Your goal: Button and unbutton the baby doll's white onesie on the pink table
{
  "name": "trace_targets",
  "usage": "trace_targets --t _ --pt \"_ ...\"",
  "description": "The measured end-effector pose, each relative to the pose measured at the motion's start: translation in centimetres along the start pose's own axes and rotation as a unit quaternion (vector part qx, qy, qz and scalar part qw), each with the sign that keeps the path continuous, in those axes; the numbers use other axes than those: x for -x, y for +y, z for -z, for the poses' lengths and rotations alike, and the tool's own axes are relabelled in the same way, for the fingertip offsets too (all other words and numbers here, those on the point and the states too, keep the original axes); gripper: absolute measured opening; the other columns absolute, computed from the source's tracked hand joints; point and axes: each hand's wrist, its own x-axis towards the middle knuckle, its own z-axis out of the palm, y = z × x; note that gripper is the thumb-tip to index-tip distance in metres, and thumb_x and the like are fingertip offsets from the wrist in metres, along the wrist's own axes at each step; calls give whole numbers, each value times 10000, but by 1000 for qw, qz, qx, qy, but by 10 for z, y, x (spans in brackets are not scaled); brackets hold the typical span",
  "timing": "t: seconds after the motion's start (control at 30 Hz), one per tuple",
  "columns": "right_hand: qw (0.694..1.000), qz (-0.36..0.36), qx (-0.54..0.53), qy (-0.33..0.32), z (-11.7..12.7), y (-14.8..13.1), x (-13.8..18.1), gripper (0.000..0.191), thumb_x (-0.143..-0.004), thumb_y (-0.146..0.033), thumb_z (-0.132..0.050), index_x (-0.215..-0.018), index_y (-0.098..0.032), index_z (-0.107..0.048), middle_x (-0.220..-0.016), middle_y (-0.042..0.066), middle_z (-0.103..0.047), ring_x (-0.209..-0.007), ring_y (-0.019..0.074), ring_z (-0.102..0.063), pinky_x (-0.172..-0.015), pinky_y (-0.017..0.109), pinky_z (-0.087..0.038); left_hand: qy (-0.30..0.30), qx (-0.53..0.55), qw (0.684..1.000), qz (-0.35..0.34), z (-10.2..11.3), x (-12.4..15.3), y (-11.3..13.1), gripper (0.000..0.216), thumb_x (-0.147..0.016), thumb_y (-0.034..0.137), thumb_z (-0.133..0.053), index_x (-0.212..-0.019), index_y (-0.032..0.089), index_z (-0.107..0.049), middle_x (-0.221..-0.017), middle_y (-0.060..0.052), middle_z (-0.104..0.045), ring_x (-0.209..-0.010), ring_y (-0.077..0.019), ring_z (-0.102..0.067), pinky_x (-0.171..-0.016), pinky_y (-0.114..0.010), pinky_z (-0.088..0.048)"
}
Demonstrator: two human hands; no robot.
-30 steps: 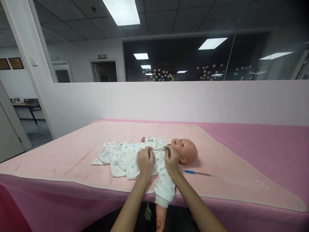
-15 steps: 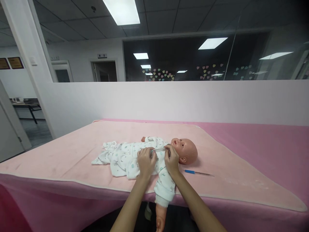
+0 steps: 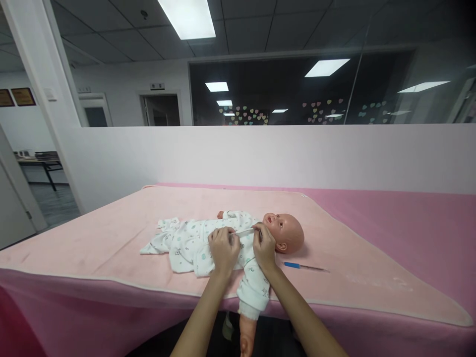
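Note:
A baby doll (image 3: 292, 230) lies on its back, head to the right, dressed in white patterned baby clothes (image 3: 189, 248). My left hand (image 3: 225, 250) pinches the edge of the garment over the doll's chest. Close to the doll's chin, my right hand (image 3: 265, 245) grips the same white edge, and a short strip of it stretches between both hands. My fingertips partly hide how the cloth is held. One sleeved arm of the doll (image 3: 253, 292) hangs over the table's front edge, between my forearms.
A thin tool with a blue handle (image 3: 292, 265) lies right of the doll. Beneath is a light pink blanket (image 3: 100, 233) with a white border, over a darker pink cover (image 3: 416, 218). A white half wall (image 3: 278, 158) with glass above stands behind the table.
My left hand has shifted slightly left, and the strip of garment edge between my hands now looks wider and more slanted. My right hand stays nearly still.

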Motion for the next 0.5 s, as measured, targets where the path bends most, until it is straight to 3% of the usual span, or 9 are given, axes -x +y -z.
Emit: trace_targets --t 0.2,0.5 --pt "1000 2 -1 -1 1 -1 0 196 -810 -141 -353 -819 -189 -543 -790 40 -608 -774 173 -567 -721 307 -444 2 17 1000 6 2 0 2 165 -805 207 -405 -771 203 -567 -768 -17 -628 -764 -176 -545 -803 -349 -336" --pt "1000 1 0 1 0 -1 0 192 -803 -139 -352 -818 -184 -539 -782 40 -603 -763 172 -561 -710 306 -443 -11 -22 999 -20 -1 2 0 154 -723 182 -469 -832 214 -573 -814 -20 -624 -830 -205 -520 -817 -369 -322"
